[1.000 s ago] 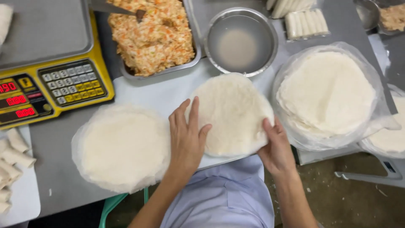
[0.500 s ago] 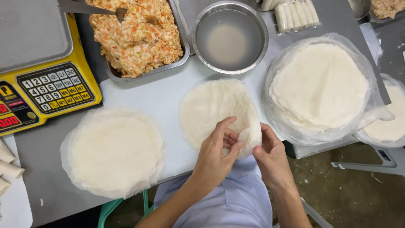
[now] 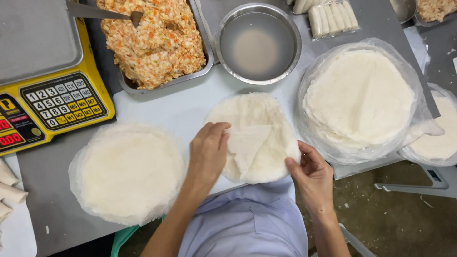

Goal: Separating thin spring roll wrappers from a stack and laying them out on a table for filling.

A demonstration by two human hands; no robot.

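matt floury wrapper [image 3: 259, 152], shiny steel bowl [image 3: 228, 62] — glossy plastic bag [image 3: 414, 128], yellow plastic scale [image 3: 102, 102]

Hidden and cut-off parts around the wrapper

The left grip [image 3: 209, 150] covers the near-left part of the round wrapper [image 3: 257, 138] beneath it. Up and left of it, the scale [image 3: 47, 95] runs off the left edge, and the tray of filling [image 3: 154, 40] is cropped at the top. Right of the right grip [image 3: 309, 176], a second bagged stack [image 3: 440, 138] leaves the frame.

Both hands [image 3: 209, 152] [image 3: 309, 178] on a partly folded round wrapper [image 3: 254, 135].
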